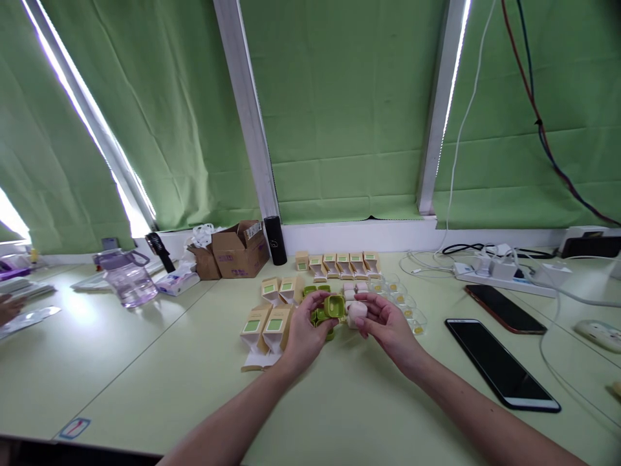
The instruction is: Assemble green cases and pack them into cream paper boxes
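A: Hand pose, quick?
B: Both forearms come up from the bottom, angled inward. Left hand (310, 329) pinches a small green square container (334, 306), open face toward the camera. Right hand (389, 327), fingers curled narrow, holds a whitish rounded cube (358, 311) just beside it.
A: Are the two pieces touching?
B: Can't tell, they're too close together.
A: What hems the hands in?
B: Left, open-flapped kraft cartons (252, 330), close to the left wrist. Behind, more green containers (309, 290) and pale pink cubes (361, 286). Right, clear plastic cups (400, 299) with yellow bits inside. Farther back, a row of small boxes (343, 264).
A: Room to move?
B: Toward the wearer, between the forearms, down past the bottom of the view. On the right, a black-screened phone (502, 362) lies well apart from the right hand.
A: Surface and room?
B: Pale green tabletop (169, 388), seam running diagonally on the left, near edge showing bottom left. Green blinds (344, 116) behind, power strip (504, 279) back right, cardboard box (240, 251) and water bottle (127, 278) back left.
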Demonstrator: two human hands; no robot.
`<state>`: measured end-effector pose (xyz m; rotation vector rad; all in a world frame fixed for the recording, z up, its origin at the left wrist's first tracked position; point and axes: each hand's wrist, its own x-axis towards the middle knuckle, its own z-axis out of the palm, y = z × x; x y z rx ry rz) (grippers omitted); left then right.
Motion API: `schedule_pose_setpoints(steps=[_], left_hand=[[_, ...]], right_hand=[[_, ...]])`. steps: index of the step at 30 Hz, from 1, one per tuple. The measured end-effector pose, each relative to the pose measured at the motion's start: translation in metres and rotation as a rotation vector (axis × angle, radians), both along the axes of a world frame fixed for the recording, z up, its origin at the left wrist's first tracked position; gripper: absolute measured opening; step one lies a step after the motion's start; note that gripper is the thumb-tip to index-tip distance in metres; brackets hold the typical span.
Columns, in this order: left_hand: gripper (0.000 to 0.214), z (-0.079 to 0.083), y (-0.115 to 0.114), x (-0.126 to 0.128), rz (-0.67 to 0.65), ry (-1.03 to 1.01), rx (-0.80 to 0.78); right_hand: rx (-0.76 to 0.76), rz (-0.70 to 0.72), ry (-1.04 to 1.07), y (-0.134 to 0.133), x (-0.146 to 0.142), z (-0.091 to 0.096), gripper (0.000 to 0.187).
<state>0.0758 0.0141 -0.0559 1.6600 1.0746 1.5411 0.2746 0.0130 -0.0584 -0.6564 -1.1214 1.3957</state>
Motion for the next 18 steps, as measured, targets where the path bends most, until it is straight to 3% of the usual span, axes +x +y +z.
schedule_pose_setpoints(steps=[11, 18], left_hand=[[0.051, 0.0015, -0.0049, -0.0027, 0.04, 0.242, 0.09], [0.056, -0.0001, -0.0064, -0.001, 0.034, 0.256, 0.137]], right_hand=[[-0.002, 0.05, 0.033, 0.0047, 0.0029, -0.0058, 0.05], [0.004, -0.006, -0.056, 0.0036, 0.0018, -0.0011, 0.052]])
